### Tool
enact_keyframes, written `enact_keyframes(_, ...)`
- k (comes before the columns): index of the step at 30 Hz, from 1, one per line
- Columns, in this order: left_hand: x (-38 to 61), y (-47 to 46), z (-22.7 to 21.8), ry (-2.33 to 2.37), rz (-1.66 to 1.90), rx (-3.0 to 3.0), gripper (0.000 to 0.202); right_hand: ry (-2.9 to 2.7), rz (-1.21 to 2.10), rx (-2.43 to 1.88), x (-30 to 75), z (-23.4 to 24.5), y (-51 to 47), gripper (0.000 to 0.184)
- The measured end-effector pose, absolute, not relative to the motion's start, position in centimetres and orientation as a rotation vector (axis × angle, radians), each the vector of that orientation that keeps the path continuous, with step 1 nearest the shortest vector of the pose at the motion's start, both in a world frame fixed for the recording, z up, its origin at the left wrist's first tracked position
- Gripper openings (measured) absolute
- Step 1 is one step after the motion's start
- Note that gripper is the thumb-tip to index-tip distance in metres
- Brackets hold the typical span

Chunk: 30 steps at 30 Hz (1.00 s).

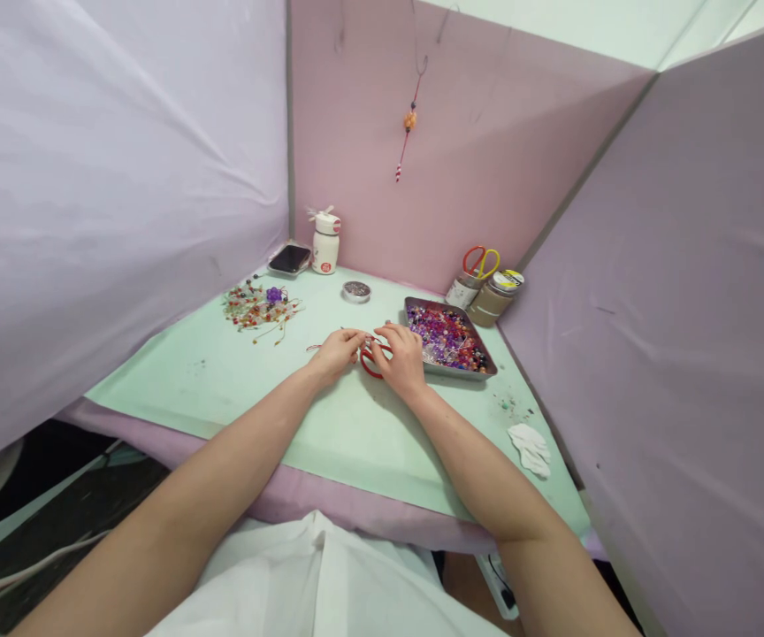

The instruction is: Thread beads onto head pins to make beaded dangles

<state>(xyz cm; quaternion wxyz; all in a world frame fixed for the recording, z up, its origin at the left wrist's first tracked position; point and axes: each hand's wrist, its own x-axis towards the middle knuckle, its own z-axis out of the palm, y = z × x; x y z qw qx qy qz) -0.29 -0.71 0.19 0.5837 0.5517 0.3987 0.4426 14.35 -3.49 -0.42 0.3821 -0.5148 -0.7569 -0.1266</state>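
Observation:
My left hand (338, 350) is closed in a pinch over the middle of the table, on a thin red cord (314, 348) whose end sticks out to its left. My right hand (401, 356) meets it from the right, fingertips almost touching the left ones. Under the right fingers show the red handle loops of a pair of scissors (370, 370), which that hand seems to grip; the blades are mostly hidden. Just right of the right hand stands a dark tray (465, 375) of purple, red and orange beads (445, 334).
Beaded strings (255, 310) lie at left. Behind stand a phone (290, 259), a white bottle (325, 248) and a small round dish (356, 291). Two jars (493, 301) stand at right, one with scissors. A beaded pendant (409, 119) hangs on the back wall. A crumpled white cloth (530, 449) lies near right.

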Motion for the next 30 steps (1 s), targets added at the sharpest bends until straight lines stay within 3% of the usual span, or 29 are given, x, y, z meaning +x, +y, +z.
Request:
enact_keyframes(10, -0.5, -0.7, 0.4, 0.956, 1.057, 1.412, 0.022, -1.881, -0.287, -1.329, 14.4, 0.0, -3.6, 0.019)
enact_keyframes(18, -1.1, 0.1, 0.4, 1.028, 1.117, 1.659, 0.016, -1.463, -0.157, -1.325, 15.9, 0.9, -2.7, 0.017)
enact_keyframes(30, -2.2, 0.3, 1.0, 0.986, 0.957, 1.184, 0.023, -1.056, -0.08, -1.303, 18.7, 1.9, -1.4, 0.018)
